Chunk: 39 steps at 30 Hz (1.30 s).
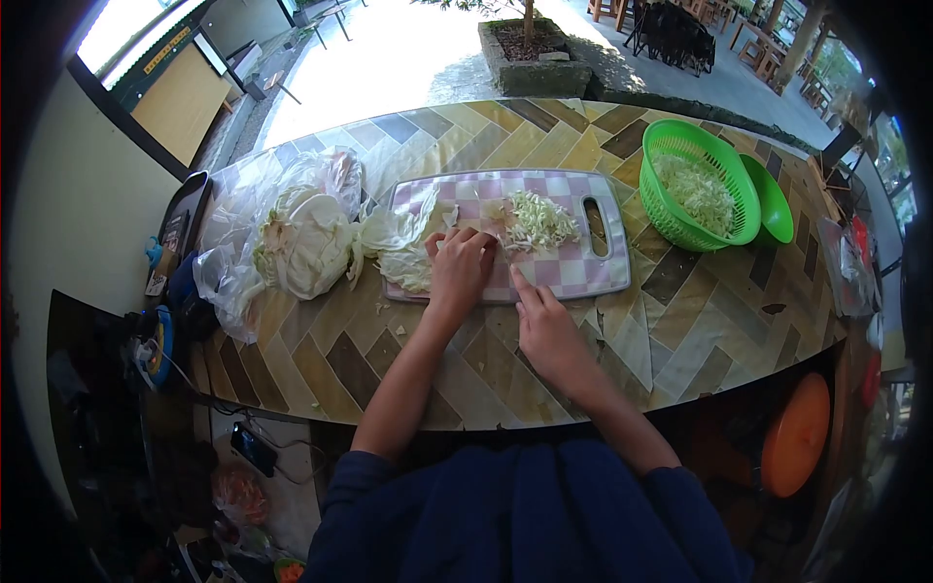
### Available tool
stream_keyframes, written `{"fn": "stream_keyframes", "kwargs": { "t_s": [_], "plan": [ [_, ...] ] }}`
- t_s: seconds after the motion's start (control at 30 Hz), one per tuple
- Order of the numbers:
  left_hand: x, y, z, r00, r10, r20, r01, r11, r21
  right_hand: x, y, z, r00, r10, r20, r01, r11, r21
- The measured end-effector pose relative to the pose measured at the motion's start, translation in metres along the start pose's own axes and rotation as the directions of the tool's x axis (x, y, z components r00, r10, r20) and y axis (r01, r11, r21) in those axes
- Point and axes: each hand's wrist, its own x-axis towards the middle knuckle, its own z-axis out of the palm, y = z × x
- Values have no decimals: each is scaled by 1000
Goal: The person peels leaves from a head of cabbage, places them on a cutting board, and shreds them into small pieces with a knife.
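Observation:
On a pink-and-white checked cutting board (pixel 607 272), my left hand (pixel 461 270) presses curled fingers onto the right end of some loose cabbage leaves (pixel 403 255). Just to its right, my right hand (pixel 550 330) is closed with the index finger stretched forward, gripping what appears to be a knife (pixel 508 257); its blade is seen nearly edge-on and hardly shows. Beyond the fingertips lies a small heap of shredded cabbage (pixel 537 222). A large cut cabbage (pixel 306 243) rests left of the board.
Clear plastic bags (pixel 228 282) surround the cabbage on the patterned table (pixel 437 364). At the right, a green basket (pixel 661 209) holds more shredded cabbage, with a green bowl (pixel 773 199) beside it. A phone (pixel 254 449) with a cable lies below the table's left side. An orange round object (pixel 797 434) is lower right.

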Motion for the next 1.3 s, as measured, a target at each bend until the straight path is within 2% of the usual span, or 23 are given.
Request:
{"fn": "stream_keyframes", "kwargs": {
  "t_s": [0.17, 0.27, 0.37, 0.47, 0.77, 0.97, 1.17, 1.3],
  "plan": [
    [0, 0, 0, 1000, -14, 23, 14, 1000, -4, 13, -1, 8, 998, 49, 26, -47, 997, -53],
    [-1, -2, 5, 1000, 4, -31, -3, 1000, 18, 28, 6, 16, 1000, 14, -17, -15, 998, -60],
    [0, 0, -1, 998, -49, 34, 50, 999, -5, 40, 14, 22, 995, -55, -82, 49, 996, -69],
    [-1, 0, -2, 998, -55, 25, 55, 999, 1, 36, 18, 11, 987, -119, -112, 126, 990, 57],
    [-3, -3, 5, 999, -8, -47, 9, 1000, 19, -1, 2, -4, 1000, -28, -13, 29, 997, 70],
    [-3, -2, 4, 999, -5, -45, 6, 1000, 22, -4, -2, -1, 999, -35, -20, 36, 998, 49],
    [-2, -4, 6, 999, -20, -26, 21, 999, 41, 9, 0, 8, 1000, 22, 7, -22, 1000, 9],
    [-2, 0, 1, 999, -27, -21, 27, 999, 17, 21, 8, 11, 998, -5, -55, 7, 999, 51]
  ]
}}
